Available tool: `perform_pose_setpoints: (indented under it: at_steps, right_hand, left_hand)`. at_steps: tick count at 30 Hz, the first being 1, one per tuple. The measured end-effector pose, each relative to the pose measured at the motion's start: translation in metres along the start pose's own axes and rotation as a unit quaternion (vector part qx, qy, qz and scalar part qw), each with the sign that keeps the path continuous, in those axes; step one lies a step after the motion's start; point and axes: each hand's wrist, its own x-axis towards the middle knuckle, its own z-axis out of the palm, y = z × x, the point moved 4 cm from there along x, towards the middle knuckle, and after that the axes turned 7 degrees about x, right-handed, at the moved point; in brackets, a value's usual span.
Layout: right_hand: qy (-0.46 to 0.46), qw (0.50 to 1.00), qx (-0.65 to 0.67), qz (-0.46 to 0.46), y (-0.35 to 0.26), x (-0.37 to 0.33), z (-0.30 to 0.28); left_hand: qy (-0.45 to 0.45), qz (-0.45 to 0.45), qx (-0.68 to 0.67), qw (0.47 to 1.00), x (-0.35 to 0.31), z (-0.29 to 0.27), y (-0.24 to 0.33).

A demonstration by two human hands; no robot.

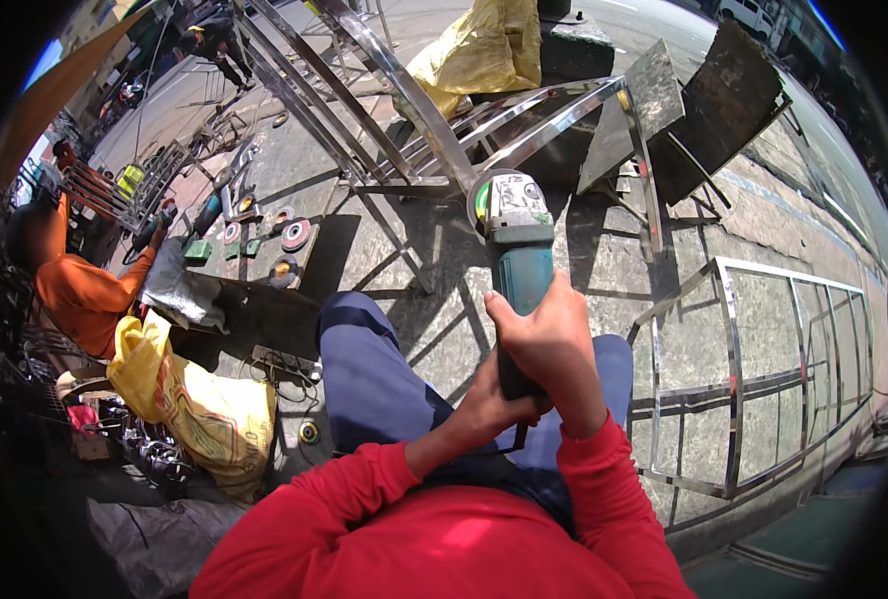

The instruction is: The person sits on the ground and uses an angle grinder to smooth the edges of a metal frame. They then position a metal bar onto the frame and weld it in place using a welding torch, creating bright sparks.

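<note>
A teal angle grinder [526, 268] with a grey metal head points away from me, held in both hands. My right hand [562, 344] is wrapped round its body, thumb along the left side. Lower down, my left hand [486, 404] closes round the rear end of the handle, where a dark cord hangs. The grinder's disc [481, 203] stands at the corner of a shiny square-tube metal frame [451, 160]; whether it touches the tube I cannot tell. That frame leans upward to the far left, with more tubes running right.
At left, a person in orange [94, 290] holds a power tool beside another metal frame. Several grinding discs [295, 236] lie on a board. Yellow sacks [209, 409] are at lower left and far centre [489, 50]. A rectangular tube frame [733, 379] lies right; metal sheets [718, 115] stand behind.
</note>
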Motion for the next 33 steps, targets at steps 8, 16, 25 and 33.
perform_pose_setpoints:
  at_steps: [8,16,25,33]
  right_hand:
    - [-0.011,1.0,0.008,0.025,0.0,0.0029,-0.0018]
    - [-0.008,0.999,-0.023,0.047,0.0026,0.003,-0.001]
    - [-0.003,1.0,0.011,0.008,0.0005,0.0034,0.0003]
    - [-0.005,1.0,-0.013,0.009,-0.0029,0.0051,0.0008]
  left_hand:
    - [0.002,-0.004,0.003,1.0,0.0016,0.0009,0.001]
    - [0.003,0.002,-0.021,1.0,0.0021,0.0009,0.0044]
    - [0.003,-0.02,-0.008,1.0,0.0016,-0.0026,-0.0016]
    - [-0.001,-0.012,-0.005,1.0,0.0024,-0.0029,-0.0026]
